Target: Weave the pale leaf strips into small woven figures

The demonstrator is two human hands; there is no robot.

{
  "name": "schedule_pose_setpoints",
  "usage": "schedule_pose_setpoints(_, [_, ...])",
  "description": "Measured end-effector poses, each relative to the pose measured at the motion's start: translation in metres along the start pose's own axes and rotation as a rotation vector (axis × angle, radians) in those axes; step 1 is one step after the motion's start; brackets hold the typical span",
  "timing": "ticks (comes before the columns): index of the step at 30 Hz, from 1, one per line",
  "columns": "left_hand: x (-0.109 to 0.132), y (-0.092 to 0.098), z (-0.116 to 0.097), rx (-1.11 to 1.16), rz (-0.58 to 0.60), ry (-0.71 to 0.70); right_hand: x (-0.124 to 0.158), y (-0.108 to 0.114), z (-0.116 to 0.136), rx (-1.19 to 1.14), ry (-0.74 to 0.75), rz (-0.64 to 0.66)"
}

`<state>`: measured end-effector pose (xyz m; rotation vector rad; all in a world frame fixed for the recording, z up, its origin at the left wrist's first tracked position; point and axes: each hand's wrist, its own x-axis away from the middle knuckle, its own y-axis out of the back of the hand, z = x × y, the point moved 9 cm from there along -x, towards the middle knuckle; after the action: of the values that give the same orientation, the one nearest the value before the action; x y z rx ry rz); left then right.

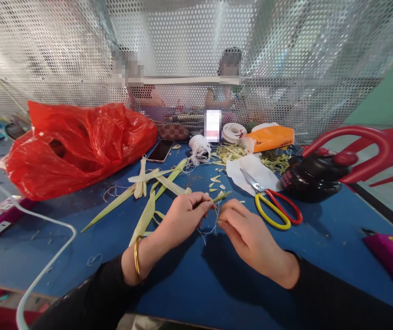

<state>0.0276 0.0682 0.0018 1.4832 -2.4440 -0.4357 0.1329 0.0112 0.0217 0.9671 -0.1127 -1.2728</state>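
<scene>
My left hand (185,213), with a gold bangle at its wrist, pinches a small bunch of green stems (221,196) over the blue table. My right hand (247,231) is closed close beside it, fingertips together on a thin white thread (216,224) that hangs around the bunch. Long pale green leaf strips (146,215) lie left of my hands, some folded and crossed. Behind them sits a spool of white thread (199,147). Scissors (268,201) with one yellow and one red handle rest partly on white paper (247,172).
At the left a red plastic bag (82,146) bulges beside a phone (161,151). Loose green buds (230,153), a ribbon roll (233,133), an orange packet (272,138) and a black bottle (315,176) stand behind. A white cable (52,261) crosses the left. People show behind the perforated screen (182,41).
</scene>
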Motion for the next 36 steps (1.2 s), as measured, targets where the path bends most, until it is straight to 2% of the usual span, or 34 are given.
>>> schedule_pose_setpoints(3, [0.0, -0.004, 0.001, -0.007, 0.021, -0.029, 0.002, 0.004, 0.012, -0.088, 0.112, -0.06])
schedule_pose_setpoints(7, [0.001, -0.009, -0.004, -0.02, 0.014, -0.087, 0.0, 0.001, 0.008, -0.28, 0.037, -0.035])
schedule_pose_setpoints(13, [0.004, -0.003, -0.01, -0.081, -0.075, -0.139, 0.005, -0.01, 0.027, -0.122, 0.188, 0.034])
schedule_pose_setpoints(19, [0.002, -0.007, 0.002, 0.128, -0.049, 0.011, 0.007, -0.017, 0.03, 0.031, 0.236, 0.062])
schedule_pose_setpoints(22, [0.001, -0.006, 0.003, 0.169, -0.071, 0.046, 0.007, -0.02, 0.028, 0.037, 0.221, 0.089])
schedule_pose_setpoints(28, [0.003, -0.003, -0.001, 0.076, -0.11, -0.017, 0.008, -0.015, 0.031, 0.012, 0.241, 0.052])
schedule_pose_setpoints(36, [0.004, -0.005, -0.001, 0.061, -0.135, -0.055, 0.006, -0.015, 0.033, -0.062, 0.247, 0.034])
